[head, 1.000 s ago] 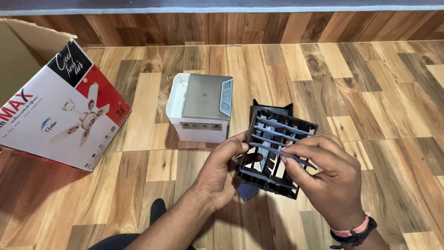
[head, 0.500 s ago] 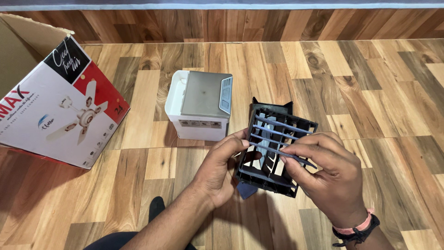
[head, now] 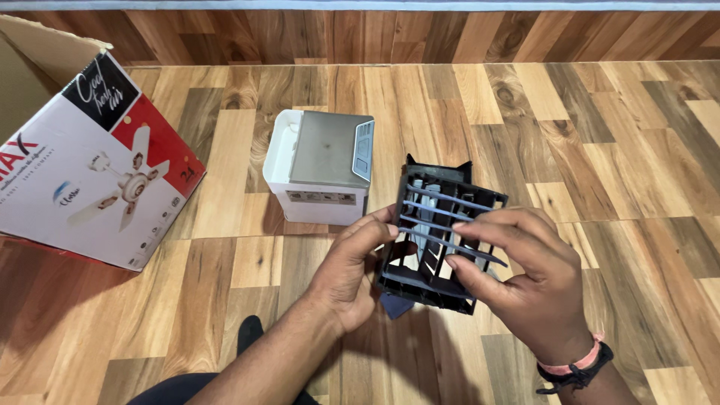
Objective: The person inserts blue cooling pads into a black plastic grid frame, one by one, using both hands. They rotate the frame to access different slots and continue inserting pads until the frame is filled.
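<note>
Wood-plank floor [head: 615, 150], black louvred grille [head: 439, 240].
Left hand [head: 352, 270] and right hand [head: 525, 285] both clamped on grille; white unit [head: 322, 165] behind.

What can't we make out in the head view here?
- Black grille frame: near edge hidden by the left hand and right hand.
- Cardboard box: left side cut off by the picture edge.
- White appliance: label on its near side too small to read.
- Blue piece under the frame: mostly hidden.

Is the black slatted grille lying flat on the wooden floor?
No, both hands, left hand and right hand, hold the black slatted grille above the wooden floor.
</note>
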